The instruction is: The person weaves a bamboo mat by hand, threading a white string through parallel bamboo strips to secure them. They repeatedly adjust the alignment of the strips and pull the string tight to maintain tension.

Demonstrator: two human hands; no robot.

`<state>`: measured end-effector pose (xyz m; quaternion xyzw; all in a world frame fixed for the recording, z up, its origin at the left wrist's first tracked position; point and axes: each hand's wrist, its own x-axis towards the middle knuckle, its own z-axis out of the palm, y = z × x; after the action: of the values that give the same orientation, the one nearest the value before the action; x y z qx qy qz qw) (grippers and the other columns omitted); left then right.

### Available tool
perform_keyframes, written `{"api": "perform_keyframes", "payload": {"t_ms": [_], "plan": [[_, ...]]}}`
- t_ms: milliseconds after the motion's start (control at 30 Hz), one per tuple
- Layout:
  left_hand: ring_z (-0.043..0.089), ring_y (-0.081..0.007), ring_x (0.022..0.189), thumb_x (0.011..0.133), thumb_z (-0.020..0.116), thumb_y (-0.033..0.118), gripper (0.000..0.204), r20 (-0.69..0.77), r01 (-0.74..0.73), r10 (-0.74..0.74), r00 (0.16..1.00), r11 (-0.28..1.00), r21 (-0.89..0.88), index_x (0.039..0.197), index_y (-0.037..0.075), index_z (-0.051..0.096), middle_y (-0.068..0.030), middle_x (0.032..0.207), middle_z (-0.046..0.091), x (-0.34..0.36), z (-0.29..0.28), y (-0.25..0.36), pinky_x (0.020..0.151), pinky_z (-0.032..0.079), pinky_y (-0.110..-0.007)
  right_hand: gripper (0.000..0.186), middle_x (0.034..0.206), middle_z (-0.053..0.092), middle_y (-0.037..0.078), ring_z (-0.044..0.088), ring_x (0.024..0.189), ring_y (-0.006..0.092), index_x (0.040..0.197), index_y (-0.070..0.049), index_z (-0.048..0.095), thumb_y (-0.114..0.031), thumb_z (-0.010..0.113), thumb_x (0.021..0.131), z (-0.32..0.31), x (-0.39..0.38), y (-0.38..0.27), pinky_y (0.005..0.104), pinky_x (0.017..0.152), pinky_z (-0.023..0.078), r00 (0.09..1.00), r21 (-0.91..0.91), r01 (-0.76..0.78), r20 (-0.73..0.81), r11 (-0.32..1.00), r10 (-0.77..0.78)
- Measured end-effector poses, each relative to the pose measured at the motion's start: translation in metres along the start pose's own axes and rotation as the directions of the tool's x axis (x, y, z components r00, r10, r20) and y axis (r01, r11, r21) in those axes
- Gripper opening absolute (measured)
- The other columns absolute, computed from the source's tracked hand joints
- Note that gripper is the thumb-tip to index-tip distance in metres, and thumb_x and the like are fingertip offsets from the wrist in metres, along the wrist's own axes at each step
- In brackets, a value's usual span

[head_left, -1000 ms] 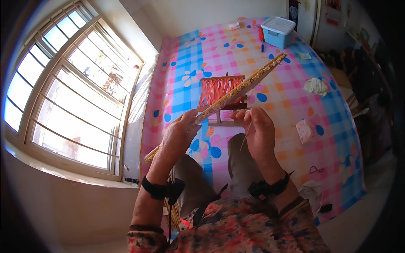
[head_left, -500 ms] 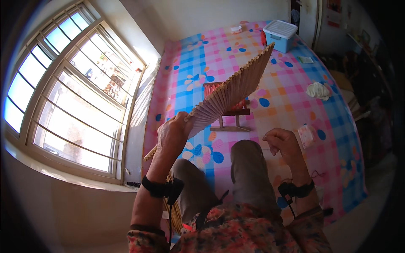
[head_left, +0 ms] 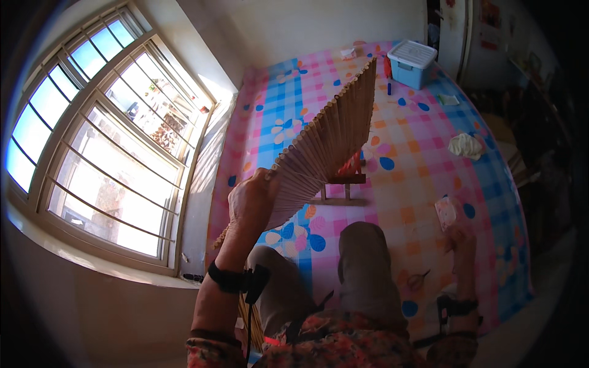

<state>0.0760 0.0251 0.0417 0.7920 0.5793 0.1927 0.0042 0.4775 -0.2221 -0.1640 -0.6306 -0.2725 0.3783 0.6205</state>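
Observation:
My left hand (head_left: 250, 199) is closed around the edge of a mat of thin round sticks (head_left: 331, 132) set side by side. The mat stands tilted in the air, fanning up and away to the right, with its lower end beside my left forearm. Behind it, partly hidden, is a small wooden stool (head_left: 346, 180) with a red seat. Over to the right, my right hand (head_left: 460, 239) is at the near edge of a pink packet (head_left: 446, 211); its fingers are dim, and whether they touch the packet is unclear.
A checked, flowered sheet (head_left: 405, 202) covers the surface ahead. On it are a blue box with a white lid (head_left: 412, 64), a crumpled pale cloth (head_left: 465, 147) and a thin looped object (head_left: 417, 280). More sticks (head_left: 250, 322) lie beside my left leg. A barred window (head_left: 116, 184) is at left.
My right hand has moved right and down, from beside my knee to the pink packet. The mat's far end has swung left and now hides more of the stool; my left hand keeps its grip.

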Motion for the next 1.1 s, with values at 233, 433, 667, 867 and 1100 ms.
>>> {"api": "perform_keyframes", "payload": {"t_ms": [233, 433, 667, 867, 1100], "plan": [[0.068, -0.0403, 0.078, 0.095, 0.057, 0.041, 0.034, -0.025, -0.018, 0.017, 1.000, 0.999, -0.044, 0.096, 0.008, 0.064, -0.0212, 0.075, 0.068, -0.002, 0.000, 0.000, 0.070, 0.050, -0.053, 0.018, 0.096, 0.063, 0.006, 0.060, 0.073, 0.0118, 0.105, -0.002, 0.061, -0.019, 0.062, 0.099, 0.039, 0.046, -0.057, 0.0259, 0.057, 0.049, 0.953, 0.404, 0.223, -0.282, 0.887, -0.111], [0.067, -0.0413, 0.075, 0.094, 0.059, 0.040, 0.032, -0.007, 0.031, -0.031, 0.999, 0.999, -0.024, 0.097, 0.009, 0.064, -0.0200, 0.073, 0.067, -0.008, 0.000, -0.002, 0.069, 0.050, -0.052, 0.020, 0.102, 0.065, 0.008, 0.066, 0.090, 0.0186, 0.111, -0.001, 0.059, -0.017, 0.063, 0.099, 0.051, 0.074, -0.094, 0.0314, 0.075, 0.055, 0.889, 0.384, 0.414, -0.365, 0.825, -0.277], [0.068, -0.0395, 0.075, 0.092, 0.062, 0.035, 0.027, -0.018, 0.012, -0.014, 1.000, 0.994, -0.109, 0.099, 0.009, 0.066, -0.0177, 0.074, 0.068, -0.010, 0.000, -0.007, 0.068, 0.051, -0.050, 0.027, 0.112, 0.066, 0.013, 0.066, 0.109, 0.0262, 0.124, 0.000, 0.057, -0.010, 0.061, 0.099, 0.074, 0.103, -0.128, 0.0416, 0.102, 0.053, 0.873, 0.654, 0.488, -0.355, 0.578, -0.335], [0.068, -0.0398, 0.079, 0.092, 0.064, 0.032, 0.026, 0.022, 0.040, -0.038, 0.999, 0.993, -0.111, 0.102, 0.008, 0.066, -0.0192, 0.080, 0.069, -0.007, 0.004, -0.014, 0.070, 0.051, -0.049, 0.032, 0.103, 0.065, 0.009, 0.066, 0.100, 0.0207, 0.129, 0.000, 0.056, -0.007, 0.060, 0.098, 0.110, 0.122, -0.151, 0.0398, 0.098, 0.054, 0.905, 0.817, 0.389, -0.253, 0.425, -0.342], [0.067, -0.0421, 0.083, 0.093, 0.062, 0.028, 0.027, 0.078, 0.154, -0.142, 0.987, 0.969, -0.195, 0.104, 0.004, 0.064, -0.0232, 0.085, 0.068, -0.001, -0.006, -0.027, 0.071, 0.050, -0.049, 0.016, 0.091, 0.065, 0.004, 0.062, 0.082, 0.0143, 0.108, -0.003, 0.071, -0.005, 0.063, 0.095, 0.284, 0.039, -0.142, 0.0302, 0.074, 0.051, 0.823, 0.342, 0.255, 0.414, 0.905, -0.389]]}}
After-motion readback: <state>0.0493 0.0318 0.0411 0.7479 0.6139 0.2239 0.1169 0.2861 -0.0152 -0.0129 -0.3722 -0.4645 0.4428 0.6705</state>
